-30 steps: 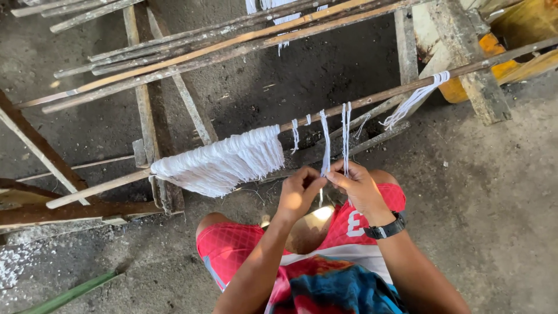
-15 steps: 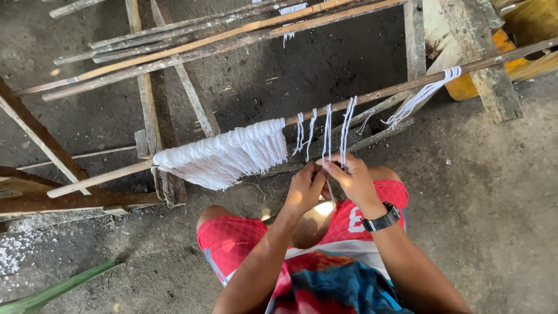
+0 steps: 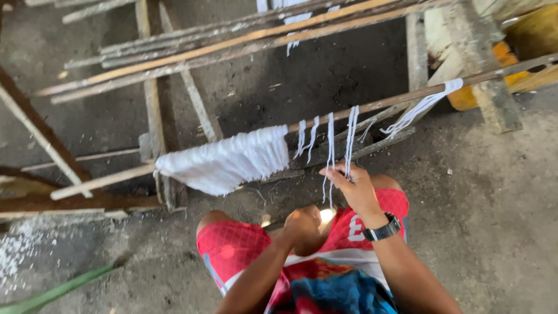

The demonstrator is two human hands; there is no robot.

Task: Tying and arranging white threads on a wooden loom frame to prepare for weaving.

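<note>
A long wooden pole point(image 3: 407, 96) runs across in front of me, with a thick bunch of white threads point(image 3: 224, 163) wound on its left part and several loose white strands point(image 3: 328, 136) hanging further right. My right hand point(image 3: 354, 189), with a black watch at the wrist, pinches the hanging strands below the pole. My left hand point(image 3: 302, 224) is lowered near my lap, fingers curled; whether it holds anything I cannot tell. I sit in red shorts point(image 3: 232, 244).
More wooden and bamboo poles point(image 3: 232, 43) lie across a rough wooden frame point(image 3: 154, 116) beyond. A white strip point(image 3: 418, 107) is tied at the pole's right. A yellow container point(image 3: 523, 46) stands at the top right, a green stalk point(image 3: 58, 291) at the bottom left. Grey concrete floor.
My left hand has dropped away from the strands toward my lap. My right hand stays on the hanging threads.
</note>
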